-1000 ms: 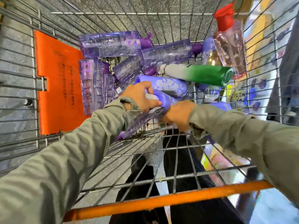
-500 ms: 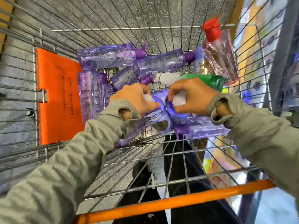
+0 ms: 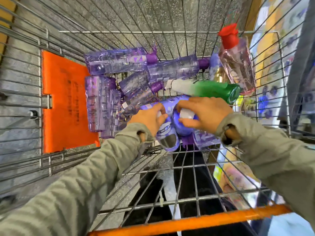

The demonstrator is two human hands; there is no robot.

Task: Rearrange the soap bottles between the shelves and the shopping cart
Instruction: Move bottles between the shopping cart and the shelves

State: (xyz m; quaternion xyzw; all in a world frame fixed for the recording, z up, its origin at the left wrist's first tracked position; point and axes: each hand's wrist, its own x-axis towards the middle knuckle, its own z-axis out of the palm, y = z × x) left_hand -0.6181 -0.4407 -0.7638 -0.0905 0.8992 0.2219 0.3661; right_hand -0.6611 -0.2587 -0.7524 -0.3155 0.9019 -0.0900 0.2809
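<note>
Looking down into a wire shopping cart [image 3: 196, 169], orange handle [image 3: 187, 222] nearest, orange seat flap [image 3: 66, 99] off to the left. Hemmed in by clear purple bottles lying along the far wall [image 3: 117, 62] and the left side [image 3: 100, 103]. Just beyond the hands, a green-and-white bottle [image 3: 211, 90] lying crosswise; in the far right corner, a red-capped pink bottle [image 3: 237, 65] leaning on the wire. Under the right wrist, another clear purple bottle [image 3: 204, 138]. Holding one opaque violet soap bottle [image 3: 167, 137] in the left grip [image 3: 148, 118], fingers curled round its upper part. Clasping a second violet soap bottle [image 3: 183, 128] in the right grip [image 3: 208, 114], thumb below, fingers over the top. Both bottles touching, low in the cart among the rest.
</note>
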